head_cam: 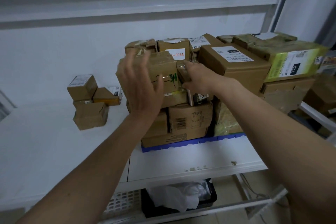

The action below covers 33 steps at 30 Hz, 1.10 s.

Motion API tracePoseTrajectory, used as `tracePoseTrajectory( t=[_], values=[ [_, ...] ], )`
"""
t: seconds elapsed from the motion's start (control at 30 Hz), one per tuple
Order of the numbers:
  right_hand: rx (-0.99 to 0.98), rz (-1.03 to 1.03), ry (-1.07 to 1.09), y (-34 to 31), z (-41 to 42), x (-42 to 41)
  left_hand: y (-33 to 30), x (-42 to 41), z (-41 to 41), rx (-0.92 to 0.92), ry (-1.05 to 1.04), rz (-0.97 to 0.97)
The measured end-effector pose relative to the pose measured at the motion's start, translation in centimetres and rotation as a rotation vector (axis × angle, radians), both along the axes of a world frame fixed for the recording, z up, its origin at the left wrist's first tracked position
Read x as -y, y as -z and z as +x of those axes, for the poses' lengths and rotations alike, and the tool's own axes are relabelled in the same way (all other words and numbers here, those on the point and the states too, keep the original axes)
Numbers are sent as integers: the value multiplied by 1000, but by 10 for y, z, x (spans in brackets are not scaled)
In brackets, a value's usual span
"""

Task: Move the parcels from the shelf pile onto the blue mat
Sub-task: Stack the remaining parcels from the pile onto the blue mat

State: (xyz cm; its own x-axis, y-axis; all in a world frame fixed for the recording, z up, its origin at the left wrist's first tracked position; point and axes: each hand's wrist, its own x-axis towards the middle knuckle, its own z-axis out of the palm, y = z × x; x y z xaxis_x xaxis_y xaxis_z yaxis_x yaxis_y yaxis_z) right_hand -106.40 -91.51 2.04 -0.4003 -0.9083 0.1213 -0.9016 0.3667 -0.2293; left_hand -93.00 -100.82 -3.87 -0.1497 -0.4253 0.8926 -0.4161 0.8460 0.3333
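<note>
A blue mat (209, 141) lies on the white shelf (45, 147) under a tall stack of brown cardboard parcels. On top sits a taped parcel with a green mark (163, 72). My left hand (143, 87) is in front of its left side, fingers spread and blurred; whether it touches the parcel I cannot tell. My right hand (198, 78) grips a small thin brown parcel (183, 75) pressed against the taped parcel's right side. A small pile of parcels (91, 102) stands on the bare shelf to the left.
A big box labelled 070 (234, 63) and a yellow-green box labelled 220 (294, 60) crowd the right side of the stack. More boxes fill the far right. Below the shelf stand a black crate with white plastic (181, 203) and a white basket (123, 203).
</note>
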Motion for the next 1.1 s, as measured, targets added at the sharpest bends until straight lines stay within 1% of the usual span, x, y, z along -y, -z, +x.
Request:
tracePoseTrajectory(
  t=[0.07, 0.1, 0.17, 0.2, 0.27, 0.33, 0.43, 0.5, 0.57, 0.67, 0.7, 0.83, 1.1],
  values=[
    [115, -31, -4, 0, 4, 2, -2, 10, 6, -42, -73, 276],
    [172, -43, -12, 0, 6, 3, -2, 14, 8, -61, -71, 433],
    [275, -68, -31, 1, 9, 3, 1, 19, 9, -124, 12, 678],
    [318, -79, -40, 1, 9, 5, 2, 19, 9, -141, 68, 728],
    [381, -118, -46, 2, 8, 6, 4, 16, 10, -132, 135, 715],
    [408, -178, -11, 1, 6, 6, 3, 13, 9, -117, 160, 681],
    [369, -228, 27, -3, 4, 3, 5, 14, 11, -91, 142, 632],
    [360, -220, 27, -3, 5, 2, 8, 18, 13, -100, 109, 625],
    [338, -192, 28, -2, 7, 2, 12, 23, 13, -126, 95, 676],
    [294, -153, 29, -1, 11, 3, 13, 28, 9, -194, 109, 837],
    [281, -144, 30, -2, 13, 3, 13, 29, 9, -208, 116, 859],
    [261, -136, 34, -4, 17, 3, 10, 30, 9, -217, 134, 856],
    [200, -109, 39, -3, 22, 3, 11, 34, 13, -170, 152, 874]
  ],
)
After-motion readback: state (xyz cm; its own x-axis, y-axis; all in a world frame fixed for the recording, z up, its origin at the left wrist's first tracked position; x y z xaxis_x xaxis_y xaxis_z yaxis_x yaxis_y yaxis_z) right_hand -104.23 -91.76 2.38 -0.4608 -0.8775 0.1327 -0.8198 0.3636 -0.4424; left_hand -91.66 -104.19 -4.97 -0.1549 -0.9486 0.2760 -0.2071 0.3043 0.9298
